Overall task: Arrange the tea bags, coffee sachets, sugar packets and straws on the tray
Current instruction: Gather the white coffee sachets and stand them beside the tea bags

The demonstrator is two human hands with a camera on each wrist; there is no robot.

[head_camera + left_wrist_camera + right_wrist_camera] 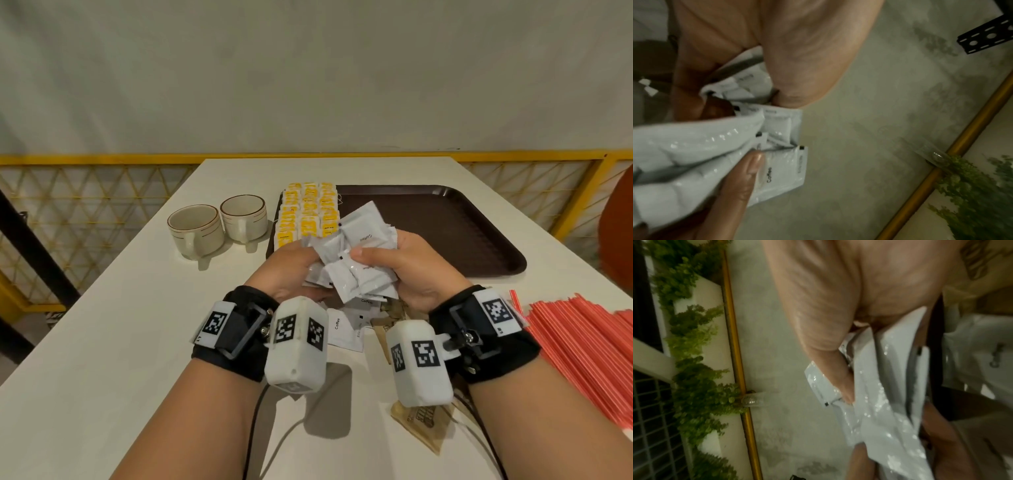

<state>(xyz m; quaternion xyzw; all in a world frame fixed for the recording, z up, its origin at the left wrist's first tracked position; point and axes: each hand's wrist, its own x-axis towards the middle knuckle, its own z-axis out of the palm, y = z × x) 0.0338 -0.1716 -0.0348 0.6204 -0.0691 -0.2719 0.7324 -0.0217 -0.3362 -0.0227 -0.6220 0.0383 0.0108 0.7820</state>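
Both hands hold one bunch of coffee sachets (pixel 356 253) above the tray's near edge: my left hand (pixel 291 270) curls under it, my right hand (pixel 407 267) clamps it, thumb on top, so I can square the loose pile before laying it down. Tea bags (pixel 308 216) already fill the tray's (pixel 445 226) left end. More sachets, brown sugar packets (pixel 419 423) and straws (pixel 582 346) wait at the desk's near edge.

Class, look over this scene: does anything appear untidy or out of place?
Yes. The coffee sachets gripped by both hands fan out unevenly, unlike the neat tea bags on the tray. More sachets lie scattered below.
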